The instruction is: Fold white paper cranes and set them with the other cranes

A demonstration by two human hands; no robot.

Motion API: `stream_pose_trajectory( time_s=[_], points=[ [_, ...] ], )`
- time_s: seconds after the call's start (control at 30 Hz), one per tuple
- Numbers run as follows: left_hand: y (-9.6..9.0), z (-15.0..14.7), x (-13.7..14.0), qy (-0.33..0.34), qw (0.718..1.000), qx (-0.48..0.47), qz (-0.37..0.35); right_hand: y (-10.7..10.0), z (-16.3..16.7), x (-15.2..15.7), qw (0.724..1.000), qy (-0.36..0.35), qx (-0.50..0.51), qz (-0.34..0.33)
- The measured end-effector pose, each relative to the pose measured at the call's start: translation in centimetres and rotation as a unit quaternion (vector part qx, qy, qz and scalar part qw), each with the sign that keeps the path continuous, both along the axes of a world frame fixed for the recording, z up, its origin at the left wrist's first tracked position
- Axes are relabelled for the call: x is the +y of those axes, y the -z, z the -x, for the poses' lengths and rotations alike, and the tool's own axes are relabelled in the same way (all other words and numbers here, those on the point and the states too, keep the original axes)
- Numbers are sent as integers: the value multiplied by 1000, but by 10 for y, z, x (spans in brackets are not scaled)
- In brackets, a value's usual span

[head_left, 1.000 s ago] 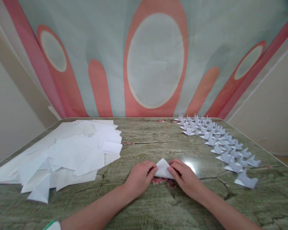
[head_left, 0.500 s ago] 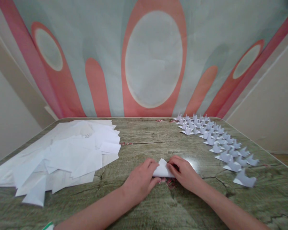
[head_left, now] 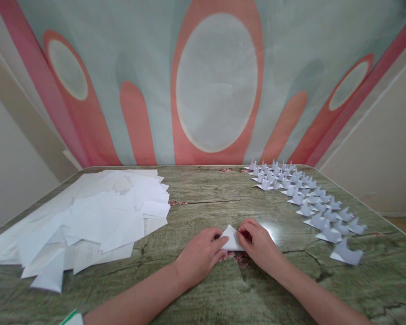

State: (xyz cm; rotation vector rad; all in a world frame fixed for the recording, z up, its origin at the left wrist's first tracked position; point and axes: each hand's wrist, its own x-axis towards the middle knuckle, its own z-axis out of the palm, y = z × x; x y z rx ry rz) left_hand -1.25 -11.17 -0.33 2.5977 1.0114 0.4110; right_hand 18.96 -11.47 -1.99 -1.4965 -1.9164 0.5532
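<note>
A small white sheet of paper (head_left: 230,239), folded into a triangle with its point away from me, lies on the table between my two hands. My left hand (head_left: 203,247) is closed on its left corner, with fingers on top of the paper. The right corner is pinched between the thumb and fingers of my right hand (head_left: 254,235). Both lower corners are partly hidden by the fingers.
A loose heap of white paper sheets (head_left: 118,216) covers the table's left side. Several rows of folded paper birds (head_left: 318,221) stand on the right, the nearest bird (head_left: 347,253) by itself. The wood-patterned table (head_left: 203,189) meets a painted backdrop (head_left: 216,85).
My left fingers have shifted from the paper's left edge onto its face, covering more of the left corner. My right hand keeps its pinch, and the paper stays about where it was.
</note>
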Motion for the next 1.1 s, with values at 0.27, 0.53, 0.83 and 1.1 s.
stream_pose_trajectory(
  time_s=[0.27,0.53,0.83,1.1],
  points=[
    [3,0,1,-5,1000,-1,-4,2,-2,0,999,17,-37,-22],
    [4,-1,2,-6,1000,12,-11,-1,-3,1,998,26,-56,-20],
    [3,-1,2,-3,999,16,-36,-2,-4,1,998,20,-65,-12],
    [3,-1,0,-8,999,15,-45,0,-4,3,998,26,-61,-11]
  ],
)
